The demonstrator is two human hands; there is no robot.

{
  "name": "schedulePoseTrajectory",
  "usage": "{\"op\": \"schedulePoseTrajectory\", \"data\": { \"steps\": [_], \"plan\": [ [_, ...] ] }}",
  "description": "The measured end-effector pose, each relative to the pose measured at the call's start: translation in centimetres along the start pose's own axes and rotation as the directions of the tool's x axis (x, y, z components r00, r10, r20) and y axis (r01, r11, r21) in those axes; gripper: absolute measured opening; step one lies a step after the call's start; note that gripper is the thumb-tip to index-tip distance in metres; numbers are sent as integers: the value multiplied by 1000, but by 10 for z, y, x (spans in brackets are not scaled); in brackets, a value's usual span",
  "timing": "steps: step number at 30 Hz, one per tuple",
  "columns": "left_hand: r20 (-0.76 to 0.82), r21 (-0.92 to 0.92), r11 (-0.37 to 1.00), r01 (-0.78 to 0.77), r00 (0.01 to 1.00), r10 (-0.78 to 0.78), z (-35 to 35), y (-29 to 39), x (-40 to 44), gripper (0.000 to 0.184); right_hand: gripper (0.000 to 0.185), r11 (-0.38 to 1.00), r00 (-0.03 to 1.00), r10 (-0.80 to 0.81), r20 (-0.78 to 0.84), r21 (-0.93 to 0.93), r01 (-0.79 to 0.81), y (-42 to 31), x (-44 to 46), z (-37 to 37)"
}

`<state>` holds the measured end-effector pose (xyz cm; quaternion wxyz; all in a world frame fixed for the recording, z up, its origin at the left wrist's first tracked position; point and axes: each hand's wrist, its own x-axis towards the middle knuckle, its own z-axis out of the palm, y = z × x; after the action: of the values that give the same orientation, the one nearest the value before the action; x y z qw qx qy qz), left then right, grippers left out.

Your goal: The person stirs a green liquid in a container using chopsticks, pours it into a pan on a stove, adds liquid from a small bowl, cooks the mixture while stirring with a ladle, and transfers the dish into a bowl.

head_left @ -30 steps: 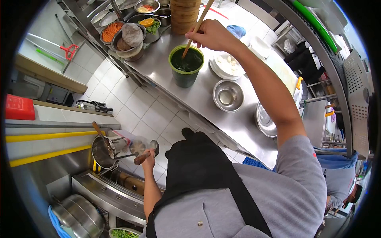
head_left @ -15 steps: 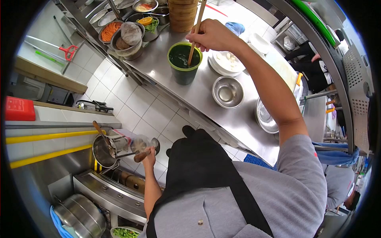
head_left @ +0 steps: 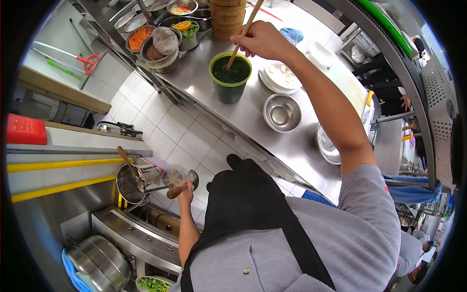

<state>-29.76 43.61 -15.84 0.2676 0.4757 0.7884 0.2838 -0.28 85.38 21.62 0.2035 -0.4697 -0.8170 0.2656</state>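
Note:
My right hand (head_left: 255,41) grips a long wooden stick (head_left: 243,35) near its middle. The lower end of the stick dips into dark green liquid in a tall green container with a yellow-green rim (head_left: 230,92). Down at the left, my left hand (head_left: 185,192) is closed at a wooden-handled ladle (head_left: 176,191). A metal shaft runs from there towards a steel pot (head_left: 127,192) holding another wooden-handled utensil (head_left: 124,155). The round metal bowl of a ladle (head_left: 194,179) shows beside my left fingers, which partly hide the grip.
Beside the container on the steel counter stand a steel bowl (head_left: 282,113), white plates (head_left: 279,77) and a bamboo steamer stack (head_left: 227,22). Bowls of shredded carrot (head_left: 139,39) and greens line the far left. A large lidded pot (head_left: 99,263) sits lower left. Other people are at the right.
My right hand has shifted the stick, whose lower end is now further left in the green liquid. My left hand looks almost unmoved; the whole view has shifted slightly.

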Motion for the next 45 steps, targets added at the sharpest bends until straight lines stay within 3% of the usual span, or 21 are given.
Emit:
{"op": "schedulePoseTrajectory", "data": {
  "steps": [4, 9, 16, 19, 21, 24, 28, 32, 40, 44, 45],
  "plan": [
    [9, 53, 997, 58, 998, -59, -6, 11, -4, 36, 35, 1000, 1000, 22, 16, 13, -23, -18, -9, -11],
    [3, 16, 1000, 1, 1000, -1, -6, 11, -1, 36, 35, 999, 999, 9, 37, 48, -11, -27, -19, -15],
    [-45, -25, 999, -23, 999, 22, -5, 10, 3, 35, 30, 991, 980, -129, -150, 22, 133, -67, -56, -47],
    [-54, -3, 1000, 26, 998, -26, -6, 14, 4, 36, 29, 995, 989, -93, -113, 16, 95, -83, -72, -63],
    [-53, 10, 999, 30, 998, -30, -7, 10, 4, 36, 28, 990, 975, -139, -173, -7, 139, -88, -83, -67],
    [-63, 31, 998, -51, 997, 52, -9, 6, 3, 34, 27, 982, 957, -182, -225, -2, 187, -94, -100, -73],
    [-58, 6, 1000, 19, 998, -18, -13, 2, -1, 33, 25, 984, 957, -169, -235, 15, 177, -98, -125, -80],
    [-61, -49, 999, -16, 998, 13, -14, -15, -4, 32, 23, 987, 959, -136, -250, 51, 154, -100, -151, -82],
    [-63, 68, 996, -59, 996, 63, -30, -31, -16, 33, 24, 991, 936, -127, -328, 6, 137, -113, -168, -83],
    [-91, -24, 1000, 13, 996, -15, -39, -39, -32, 30, 24, 984, 931, -176, -319, -74, 161, -133, -161, -73],
    [-72, -64, 996, 65, 995, -70, -46, -33, -36, 27, 22, 964, 908, -254, -334, -15, 264, -145, -157, -60]
  ]
}}
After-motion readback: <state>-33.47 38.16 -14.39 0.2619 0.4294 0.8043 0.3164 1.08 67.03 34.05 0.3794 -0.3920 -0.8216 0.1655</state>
